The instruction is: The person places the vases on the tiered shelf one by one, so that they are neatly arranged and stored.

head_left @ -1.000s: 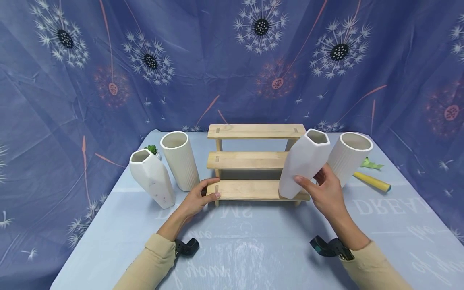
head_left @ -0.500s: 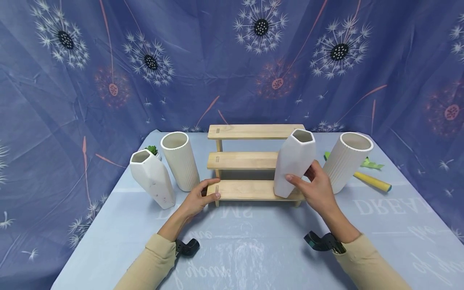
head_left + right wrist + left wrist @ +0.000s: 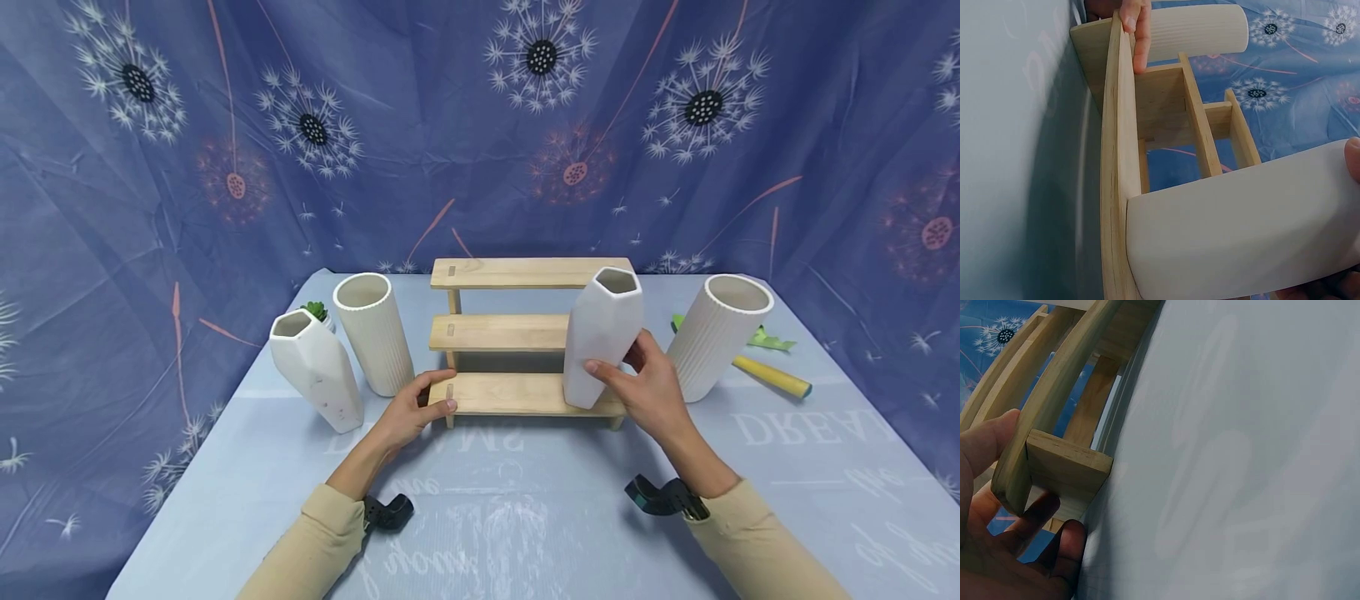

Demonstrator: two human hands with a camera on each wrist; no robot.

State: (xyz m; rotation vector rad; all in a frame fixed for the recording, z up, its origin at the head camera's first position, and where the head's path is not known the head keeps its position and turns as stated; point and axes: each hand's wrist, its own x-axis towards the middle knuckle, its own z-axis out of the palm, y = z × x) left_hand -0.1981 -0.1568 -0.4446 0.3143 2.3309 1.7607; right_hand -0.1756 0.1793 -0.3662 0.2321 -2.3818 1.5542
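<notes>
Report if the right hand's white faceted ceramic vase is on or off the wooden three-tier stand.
On: in the right wrist view, the white faceted ceramic vase meets the lowest tier of the wooden stand.

Both arms [image 3: 757, 542] reach forward, the hands [image 3: 654, 388] well apart, thumbs [image 3: 609, 374] and fingers [image 3: 435, 377] gripping.

A wrinkled blue curtain [image 3: 442, 158], printed with white and pink dandelions [image 3: 541, 57], hung along the far side and at left and right. Nearer lay a pale blue tablecloth [image 3: 547, 533] with faint white lettering [image 3: 787, 428].
</notes>
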